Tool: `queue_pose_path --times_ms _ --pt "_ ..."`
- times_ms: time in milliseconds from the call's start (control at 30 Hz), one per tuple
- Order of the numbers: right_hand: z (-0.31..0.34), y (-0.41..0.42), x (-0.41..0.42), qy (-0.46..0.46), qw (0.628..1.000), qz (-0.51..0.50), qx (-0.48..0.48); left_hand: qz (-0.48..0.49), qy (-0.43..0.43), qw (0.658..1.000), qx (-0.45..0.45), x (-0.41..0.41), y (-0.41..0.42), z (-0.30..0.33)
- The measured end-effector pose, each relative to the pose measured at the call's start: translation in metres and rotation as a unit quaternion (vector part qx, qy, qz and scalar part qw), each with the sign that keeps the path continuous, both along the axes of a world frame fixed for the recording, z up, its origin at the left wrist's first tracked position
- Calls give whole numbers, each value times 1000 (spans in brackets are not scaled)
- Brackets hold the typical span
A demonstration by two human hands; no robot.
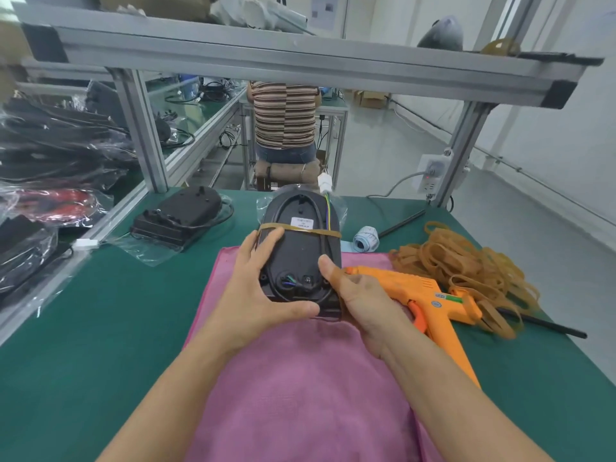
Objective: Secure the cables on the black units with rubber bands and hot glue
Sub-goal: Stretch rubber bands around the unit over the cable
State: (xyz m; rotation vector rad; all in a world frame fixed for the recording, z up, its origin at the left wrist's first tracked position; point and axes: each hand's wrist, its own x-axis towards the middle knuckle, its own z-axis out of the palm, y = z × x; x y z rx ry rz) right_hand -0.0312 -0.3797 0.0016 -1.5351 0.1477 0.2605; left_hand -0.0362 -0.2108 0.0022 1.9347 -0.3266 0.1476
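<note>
Pink cloth [300, 378], black unit [301, 258] between left hand [256, 291] and right hand [358, 301], both grasping it

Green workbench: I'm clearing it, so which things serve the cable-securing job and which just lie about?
For the job:
black oval unit, held by left hand and right hand
tan rubber band around it
orange glue gun
rubber band pile

Lying about:
white tape roll
pink cloth
</note>
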Motion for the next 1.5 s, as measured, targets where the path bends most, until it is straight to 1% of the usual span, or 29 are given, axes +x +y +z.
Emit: queue_pose_path --times_ms 100,167,233,267,333,367,400,467,500,567,700,867,933,1000,1067,1133,1233,1300,1333,1400,1467,1500 --pt "3 -2 -3 12 999 37 15 47 -30 998 19 -2 -3 -8" --pt "4 -4 -4 28 998 54 32 58 -53 996 38 -3 -2 -12" --pt "2 -2 -5 52 996 41 65 43 -64 996 48 -3 -1 -11" --pt "1 0 -5 60 995 25 74 35 -55 996 54 -4 -1 -9" --pt "0 4 -5 51 997 -9 65 51 -37 992 106 -6 -1 -5" --pt "0 6 -4 39 997 -24 56 80 -58 985 143 -10 -3 -3" --pt "0 8 -4 25 998 -37 52 116 -104 974 167 -14 -6 -2" --pt "0 12 -2 0 997 -61 53 171 -202 951 162 -24 -19 -3" --pt "1 15 -2 -10 996 -71 54 179 -225 945 154 -29 -27 -5" --pt "1 19 -2 -20 994 -89 58 187 -229 941 163 -32 -41 -9" --pt "-2 26 -3 -1 991 -108 82 241 -226 914 234 -26 -53 -13" --pt "-4 33 -5 -9 981 -122 150 247 -263 904 230 -26 -58 -17" --pt "-6 34 -5 -13 979 -137 151 235 -264 908 225 -26 -57 -16" --pt "-9 33 -5 -17 979 -144 141 223 -262 917 201 -27 -54 -15" --pt "-10 33 -5 -19 981 -143 132 210 -248 934 151 -29 -52 -15" --pt "-9 33 -4 -26 981 -142 131 194 -214 954 87 -31 -50 -16" --pt "-4 33 -2 -23 976 -158 148 151 -116 981 -29 -33 -49 -13" --pt "-2 31 -1 -18 975 -163 148 91 -23 990 -102 -31 -46 -9" --pt "0 29 -2 -16 975 -163 149 52 16 991 -125 -31 -44 -8" --pt "2 22 -2 -18 975 -163 152 -19 70 988 -137 -34 -35 -8" --pt "3 14 -3 -23 977 -160 143 -58 89 988 -116 -34 -21 -8" --pt "2 11 -4 -26 979 -157 129 -62 86 989 -102 -33 -14 -6"
